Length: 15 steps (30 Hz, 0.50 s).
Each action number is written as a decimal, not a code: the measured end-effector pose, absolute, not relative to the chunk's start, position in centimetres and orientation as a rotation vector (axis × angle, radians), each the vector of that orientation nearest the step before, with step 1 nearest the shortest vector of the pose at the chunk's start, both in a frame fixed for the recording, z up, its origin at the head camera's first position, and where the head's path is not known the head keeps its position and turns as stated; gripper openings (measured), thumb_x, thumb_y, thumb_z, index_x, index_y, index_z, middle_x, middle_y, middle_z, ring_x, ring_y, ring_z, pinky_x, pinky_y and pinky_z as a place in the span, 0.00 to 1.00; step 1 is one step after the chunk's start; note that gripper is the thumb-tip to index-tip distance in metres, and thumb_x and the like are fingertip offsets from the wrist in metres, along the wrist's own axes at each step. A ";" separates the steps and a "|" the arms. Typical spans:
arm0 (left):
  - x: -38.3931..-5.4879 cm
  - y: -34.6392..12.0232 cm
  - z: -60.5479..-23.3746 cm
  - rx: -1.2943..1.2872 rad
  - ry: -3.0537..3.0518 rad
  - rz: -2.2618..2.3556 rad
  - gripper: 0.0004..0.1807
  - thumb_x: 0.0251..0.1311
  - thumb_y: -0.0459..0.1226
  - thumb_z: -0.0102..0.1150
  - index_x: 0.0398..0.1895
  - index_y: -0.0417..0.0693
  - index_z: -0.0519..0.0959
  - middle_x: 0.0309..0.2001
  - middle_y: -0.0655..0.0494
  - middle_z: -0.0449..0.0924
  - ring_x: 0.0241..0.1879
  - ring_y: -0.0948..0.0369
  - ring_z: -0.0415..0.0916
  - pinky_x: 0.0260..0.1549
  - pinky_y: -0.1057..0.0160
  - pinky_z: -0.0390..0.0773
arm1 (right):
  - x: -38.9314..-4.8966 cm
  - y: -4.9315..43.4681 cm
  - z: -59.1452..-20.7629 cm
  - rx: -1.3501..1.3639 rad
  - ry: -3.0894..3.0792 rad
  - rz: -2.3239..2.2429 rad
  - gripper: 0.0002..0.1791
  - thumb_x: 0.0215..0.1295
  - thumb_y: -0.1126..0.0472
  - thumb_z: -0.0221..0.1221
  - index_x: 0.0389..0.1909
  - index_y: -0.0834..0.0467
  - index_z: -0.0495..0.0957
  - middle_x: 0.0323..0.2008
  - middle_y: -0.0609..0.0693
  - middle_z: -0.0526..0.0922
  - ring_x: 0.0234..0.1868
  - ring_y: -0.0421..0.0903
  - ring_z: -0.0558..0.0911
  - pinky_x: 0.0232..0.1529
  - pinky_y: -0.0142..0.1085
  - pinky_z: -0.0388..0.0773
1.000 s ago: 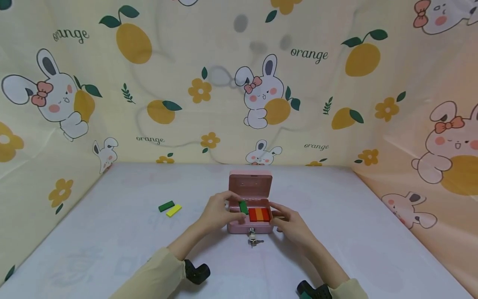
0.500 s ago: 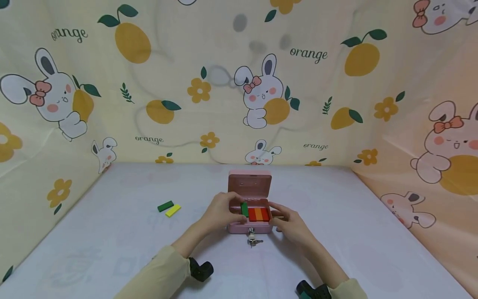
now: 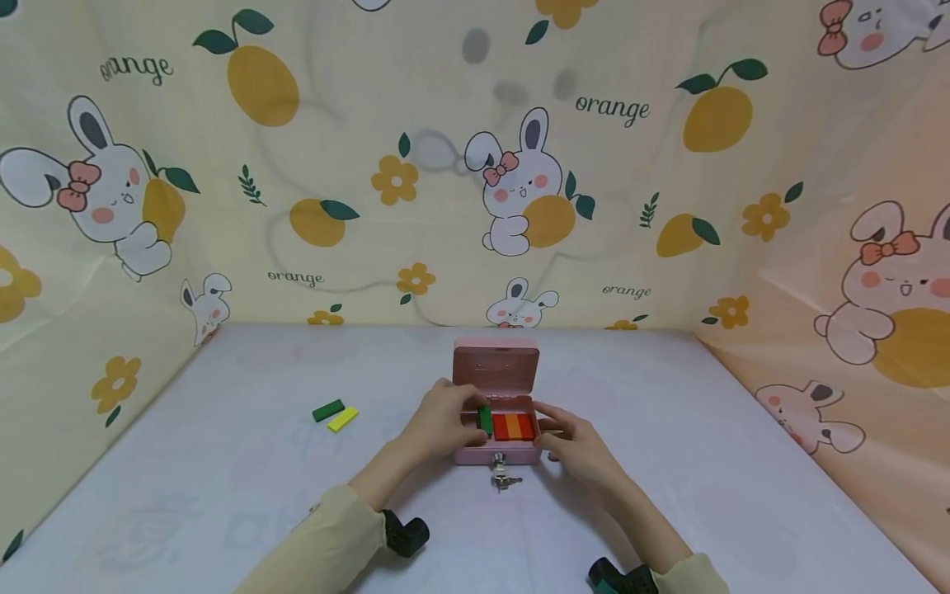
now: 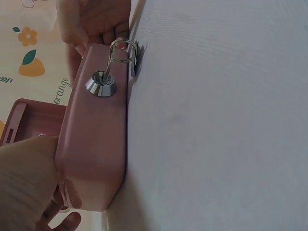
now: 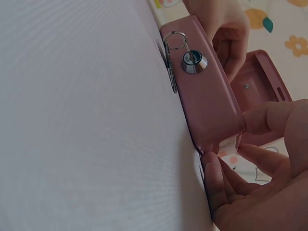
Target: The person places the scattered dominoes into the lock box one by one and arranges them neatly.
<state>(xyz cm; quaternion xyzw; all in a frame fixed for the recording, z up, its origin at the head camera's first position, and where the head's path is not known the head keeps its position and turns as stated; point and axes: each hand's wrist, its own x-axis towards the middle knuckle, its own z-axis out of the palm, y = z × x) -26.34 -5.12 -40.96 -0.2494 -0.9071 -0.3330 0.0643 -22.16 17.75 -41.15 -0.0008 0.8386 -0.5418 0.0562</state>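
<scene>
A small pink cash box (image 3: 469,455) stands on the table with its lid (image 3: 496,369) raised. Inside lie red blocks (image 3: 528,426) and an orange block (image 3: 511,426), side by side. My left hand (image 3: 439,419) reaches in over the left wall and pinches a green block (image 3: 486,419), upright beside the row; its lower end is partly behind the thumb. At the opposite end, my right hand (image 3: 582,450) holds the box's right side, thumb by the rim and fingers lower on the wall (image 5: 243,120). Keys on a ring (image 4: 134,60) hang from the front lock (image 4: 101,84).
Another green block (image 3: 328,410) and a yellow block (image 3: 343,419) lie on the white table (image 3: 223,462) left of the box. Behind rises a patterned cloth (image 3: 430,99) with rabbits and oranges, which also flanks both sides.
The green block in my left hand has gone down into the box, turning from slanted to straight beside the row. My left forearm has shifted slightly right; the right hand stays in place.
</scene>
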 end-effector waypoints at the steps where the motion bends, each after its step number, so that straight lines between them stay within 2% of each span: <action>1: -26.3 -5.1 -40.9 -0.752 -2.741 -0.989 0.20 0.49 0.40 0.77 0.46 0.48 0.83 0.41 0.57 0.81 0.45 0.57 0.67 0.43 0.59 0.76 | -22.2 17.7 -41.1 0.000 2.544 -1.643 0.31 0.65 0.62 0.60 0.70 0.49 0.69 0.61 0.56 0.75 0.55 0.52 0.76 0.51 0.49 0.77; 15: -26.4 -4.5 -40.8 -0.718 -2.773 -0.815 0.20 0.46 0.43 0.78 0.43 0.51 0.84 0.38 0.59 0.82 0.43 0.57 0.65 0.42 0.57 0.70 | -22.3 17.8 -41.2 0.011 2.551 -1.624 0.32 0.64 0.60 0.61 0.70 0.49 0.68 0.61 0.57 0.74 0.55 0.52 0.76 0.51 0.49 0.77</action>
